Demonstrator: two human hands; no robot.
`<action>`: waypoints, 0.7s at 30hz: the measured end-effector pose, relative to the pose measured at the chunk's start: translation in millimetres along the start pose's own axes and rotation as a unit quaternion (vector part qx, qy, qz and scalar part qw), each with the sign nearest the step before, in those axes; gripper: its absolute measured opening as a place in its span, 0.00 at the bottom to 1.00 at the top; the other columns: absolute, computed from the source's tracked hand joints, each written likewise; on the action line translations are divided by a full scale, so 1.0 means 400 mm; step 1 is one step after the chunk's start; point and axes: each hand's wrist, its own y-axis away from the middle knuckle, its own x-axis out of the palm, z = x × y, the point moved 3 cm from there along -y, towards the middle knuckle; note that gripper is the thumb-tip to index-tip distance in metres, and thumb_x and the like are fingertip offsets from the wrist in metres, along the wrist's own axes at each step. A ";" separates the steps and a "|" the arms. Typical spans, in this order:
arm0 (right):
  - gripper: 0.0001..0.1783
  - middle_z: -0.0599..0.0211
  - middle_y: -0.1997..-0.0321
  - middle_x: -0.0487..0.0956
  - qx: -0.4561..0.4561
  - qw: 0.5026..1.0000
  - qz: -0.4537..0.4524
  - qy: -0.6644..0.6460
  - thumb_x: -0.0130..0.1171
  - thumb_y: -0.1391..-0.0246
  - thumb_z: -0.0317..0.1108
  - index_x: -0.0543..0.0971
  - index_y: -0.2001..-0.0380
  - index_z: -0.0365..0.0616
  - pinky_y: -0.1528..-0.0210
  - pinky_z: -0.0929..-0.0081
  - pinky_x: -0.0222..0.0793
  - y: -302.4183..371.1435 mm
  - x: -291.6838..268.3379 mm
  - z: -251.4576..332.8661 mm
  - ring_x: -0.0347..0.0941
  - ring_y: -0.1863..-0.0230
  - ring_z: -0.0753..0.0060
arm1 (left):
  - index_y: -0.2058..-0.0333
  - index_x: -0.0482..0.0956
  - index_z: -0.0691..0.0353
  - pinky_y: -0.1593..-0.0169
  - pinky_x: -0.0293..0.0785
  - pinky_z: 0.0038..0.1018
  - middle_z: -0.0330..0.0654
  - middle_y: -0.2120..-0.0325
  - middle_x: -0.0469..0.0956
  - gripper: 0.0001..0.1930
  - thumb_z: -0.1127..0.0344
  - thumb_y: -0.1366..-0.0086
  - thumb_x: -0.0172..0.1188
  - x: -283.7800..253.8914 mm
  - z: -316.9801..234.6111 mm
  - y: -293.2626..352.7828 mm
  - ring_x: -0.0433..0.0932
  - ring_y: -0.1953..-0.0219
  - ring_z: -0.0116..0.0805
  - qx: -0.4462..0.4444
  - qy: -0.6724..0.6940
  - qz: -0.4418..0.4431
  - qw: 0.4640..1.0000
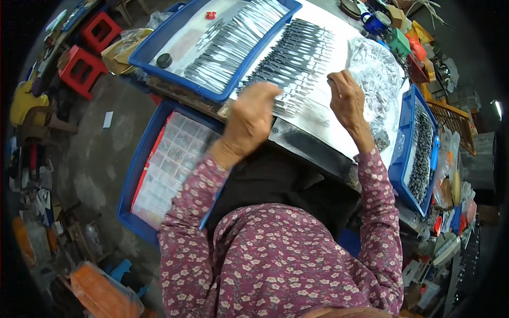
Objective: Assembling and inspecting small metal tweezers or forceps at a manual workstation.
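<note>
My left hand (249,117) is over the near left end of a row of slim dark-and-silver pieces (291,58) laid side by side on a white table top (331,16). It is slightly blurred, its fingers curled together; whatever they pinch is hidden. Raised to the right of that row is my right hand (348,99), thumb and fingers pressed together, and anything between them is too small to make out. Beside it lies a clear plastic bag (374,71) full of small shiny parts. Left of the row, a blue tray (230,87) holds many slim silver pieces.
A second blue tray (127,185) with a compartmented clear box (177,151) sits low at left. At right, another blue tray (396,172) contains small dark pieces. Red stools (82,69) stand on the floor at far left. The table's dark front edge (307,148) faces my lap.
</note>
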 end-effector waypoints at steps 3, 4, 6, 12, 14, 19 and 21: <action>0.03 0.59 0.74 0.72 0.028 0.997 0.009 -0.067 0.53 0.53 0.22 0.73 0.72 0.37 0.73 0.72 0.64 0.040 -0.049 0.032 0.70 0.75 0.59 | 0.70 0.73 0.68 0.65 0.71 0.32 0.52 0.72 0.75 0.07 0.75 0.46 0.46 -0.110 0.058 -0.059 0.75 0.70 0.49 -0.071 -0.088 -0.009 0.994; 0.02 0.58 0.74 0.72 0.032 0.996 0.010 -0.086 0.53 0.53 0.21 0.73 0.73 0.36 0.74 0.73 0.64 0.053 -0.065 0.046 0.70 0.77 0.61 | 0.70 0.73 0.68 0.64 0.71 0.32 0.53 0.73 0.75 0.07 0.75 0.46 0.46 -0.143 0.106 -0.074 0.75 0.69 0.49 -0.088 -0.122 -0.015 0.989; 0.03 0.58 0.74 0.72 0.037 0.994 0.011 -0.102 0.54 0.54 0.21 0.73 0.73 0.36 0.74 0.74 0.63 0.080 -0.092 0.066 0.70 0.77 0.61 | 0.69 0.73 0.68 0.63 0.70 0.27 0.51 0.73 0.76 0.08 0.74 0.47 0.48 -0.188 0.210 -0.104 0.76 0.70 0.42 -0.102 -0.219 0.048 0.969; 0.05 0.59 0.75 0.71 0.073 0.985 0.067 -0.143 0.54 0.56 0.17 0.72 0.72 0.35 0.74 0.75 0.62 0.172 -0.124 0.097 0.68 0.77 0.63 | 0.70 0.72 0.67 0.61 0.67 0.35 0.53 0.71 0.74 0.07 0.74 0.49 0.49 -0.197 0.377 -0.142 0.73 0.65 0.49 -0.051 -0.326 0.248 0.911; 0.05 0.59 0.76 0.71 0.078 0.983 0.071 -0.150 0.54 0.56 0.17 0.72 0.73 0.35 0.75 0.75 0.62 0.198 -0.130 0.096 0.68 0.77 0.63 | 0.71 0.72 0.67 0.61 0.66 0.36 0.52 0.72 0.74 0.06 0.74 0.49 0.50 -0.188 0.402 -0.141 0.73 0.65 0.50 -0.065 -0.332 0.274 0.900; 0.06 0.59 0.76 0.70 0.106 0.976 0.106 -0.156 0.53 0.57 0.16 0.72 0.73 0.35 0.75 0.75 0.62 0.260 -0.149 0.083 0.68 0.77 0.62 | 0.72 0.71 0.67 0.61 0.66 0.35 0.50 0.73 0.74 0.05 0.74 0.49 0.53 -0.151 0.418 -0.157 0.72 0.66 0.50 -0.070 -0.347 0.315 0.880; 0.07 0.59 0.76 0.70 0.099 0.977 0.110 -0.151 0.53 0.58 0.16 0.72 0.72 0.35 0.75 0.74 0.62 0.275 -0.164 0.036 0.68 0.77 0.61 | 0.72 0.71 0.63 0.63 0.66 0.40 0.51 0.72 0.73 0.04 0.73 0.48 0.48 -0.122 0.443 -0.160 0.72 0.65 0.51 0.005 -0.337 0.293 0.895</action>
